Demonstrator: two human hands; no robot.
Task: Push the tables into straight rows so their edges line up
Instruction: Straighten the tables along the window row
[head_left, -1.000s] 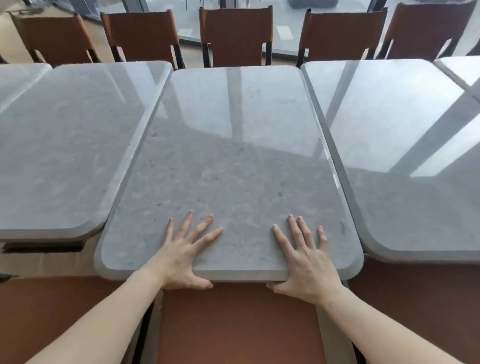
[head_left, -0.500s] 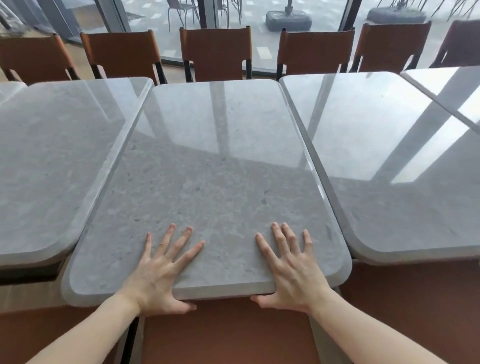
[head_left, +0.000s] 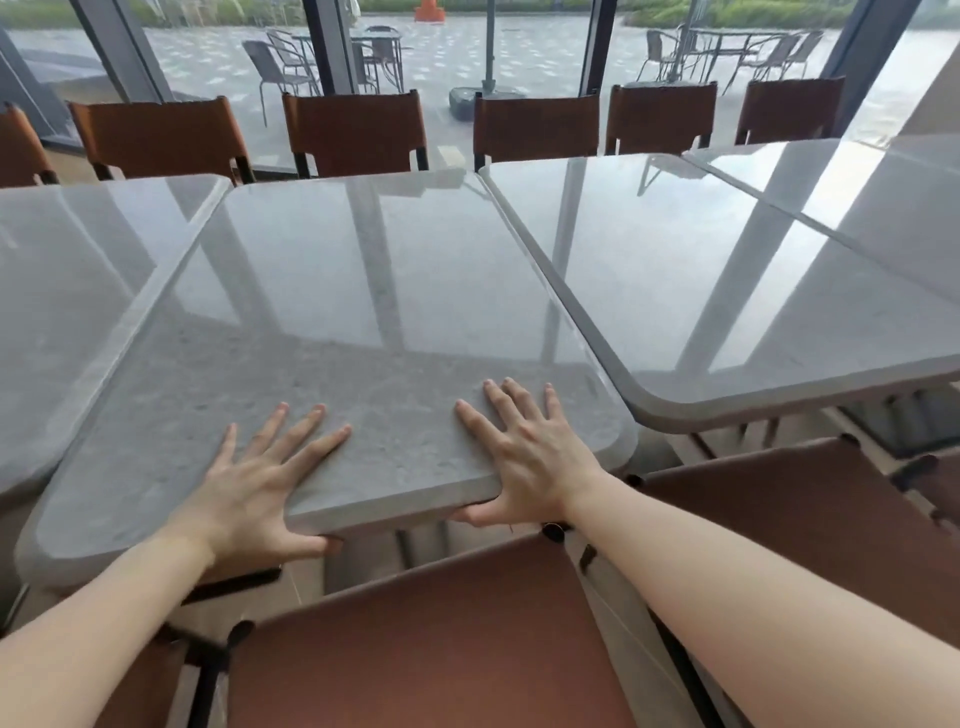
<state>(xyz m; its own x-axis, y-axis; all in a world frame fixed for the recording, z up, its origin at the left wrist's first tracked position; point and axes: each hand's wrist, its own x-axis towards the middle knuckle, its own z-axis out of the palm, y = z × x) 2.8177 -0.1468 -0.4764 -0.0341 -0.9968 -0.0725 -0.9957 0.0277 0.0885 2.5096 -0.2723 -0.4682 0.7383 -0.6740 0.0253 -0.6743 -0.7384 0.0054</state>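
Observation:
The middle grey stone-look table (head_left: 363, 312) stands between a left table (head_left: 78, 312) and a right table (head_left: 727, 291), long sides close together. Its near edge sits closer to me than the right table's near edge. My left hand (head_left: 254, 488) lies flat on the near part of the middle top, fingers spread and straight, with the thumb along the front edge. My right hand (head_left: 524, 457) lies the same way further right, its thumb under the edge. Neither hand holds anything else.
A brown chair back (head_left: 441, 639) stands right in front of me under the near edge, and another chair (head_left: 805, 519) is at my right. A row of brown chairs (head_left: 358, 130) lines the far side before the windows. A further table (head_left: 883, 208) adjoins at far right.
The view has lifted, showing more of the windows and the chair below me. Both hands keep their places on the middle table's near edge. Whether the table has shifted is unclear.

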